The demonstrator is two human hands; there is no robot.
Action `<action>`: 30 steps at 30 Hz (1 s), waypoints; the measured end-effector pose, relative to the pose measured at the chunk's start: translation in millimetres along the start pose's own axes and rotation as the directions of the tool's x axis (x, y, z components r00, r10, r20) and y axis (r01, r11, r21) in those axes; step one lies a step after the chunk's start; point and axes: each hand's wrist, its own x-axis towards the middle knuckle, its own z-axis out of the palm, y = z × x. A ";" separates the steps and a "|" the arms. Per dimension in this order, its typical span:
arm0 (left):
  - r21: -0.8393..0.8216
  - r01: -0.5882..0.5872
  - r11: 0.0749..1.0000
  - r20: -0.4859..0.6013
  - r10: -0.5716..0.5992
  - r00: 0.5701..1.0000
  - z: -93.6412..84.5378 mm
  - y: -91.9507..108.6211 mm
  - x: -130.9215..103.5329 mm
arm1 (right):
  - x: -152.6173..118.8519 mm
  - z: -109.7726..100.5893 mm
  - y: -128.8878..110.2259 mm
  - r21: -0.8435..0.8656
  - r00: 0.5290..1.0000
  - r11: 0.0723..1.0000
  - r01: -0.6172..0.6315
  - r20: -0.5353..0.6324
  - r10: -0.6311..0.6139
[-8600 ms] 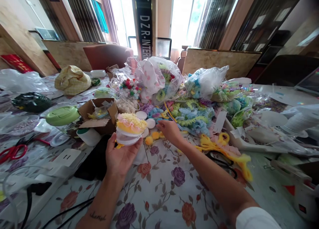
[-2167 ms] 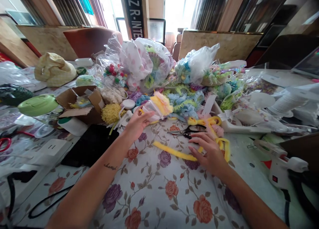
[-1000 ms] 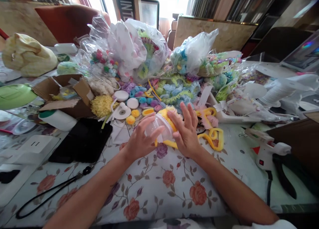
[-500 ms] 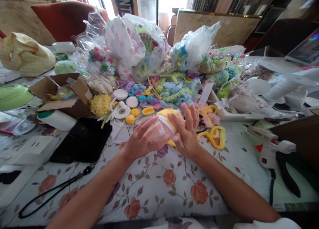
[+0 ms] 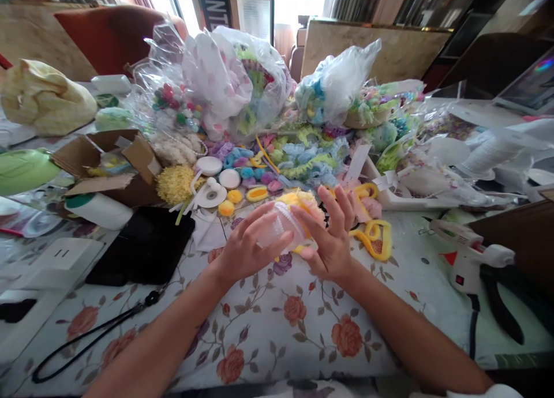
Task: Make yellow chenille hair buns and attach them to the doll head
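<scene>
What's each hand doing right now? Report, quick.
Left hand: holding the craft piece by its white end.
Right hand: open, fingers spread, touching the same piece.

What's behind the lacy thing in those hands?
Beyond the lacy thing lies a blue-green frilly pile, with a yellow loop to its left. Directly behind, the thing and fingers cover the view.

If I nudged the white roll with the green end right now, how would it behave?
The white roll would probably start turning easily, since it is rounded and lies on its side. The cardboard box close behind would likely stop it going far that way. Its smooth, undented outline suggests it would keep its shape.
</scene>
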 end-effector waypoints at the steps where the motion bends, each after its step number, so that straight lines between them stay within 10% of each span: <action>1: 0.006 -0.013 1.000 0.000 0.013 1.000 0.1 -0.3 -0.1 | 0.9 -1.5 1.0 0.020 1.000 0.999 -0.027 0.001 0.027; 6: 0.074 -0.086 0.994 -0.010 0.087 0.996 -1.8 0.0 3.7 | 7.4 -11.6 6.2 0.068 0.989 0.997 -0.046 -0.134 0.055; 14: 0.224 -0.206 0.953 0.013 0.208 0.978 -3.5 6.0 10.8 | 9.2 -9.0 1.8 0.106 0.999 0.994 -0.017 0.030 0.014; 21: 0.225 -0.225 0.948 0.015 0.228 0.974 -3.0 8.1 10.5 | 7.3 -14.1 6.6 0.258 0.977 0.951 -0.168 -0.086 0.196; 30: 0.212 -0.232 0.949 0.041 0.229 0.973 -2.4 10.9 10.4 | 12.7 -12.5 3.9 0.161 0.994 0.983 -0.085 0.083 0.072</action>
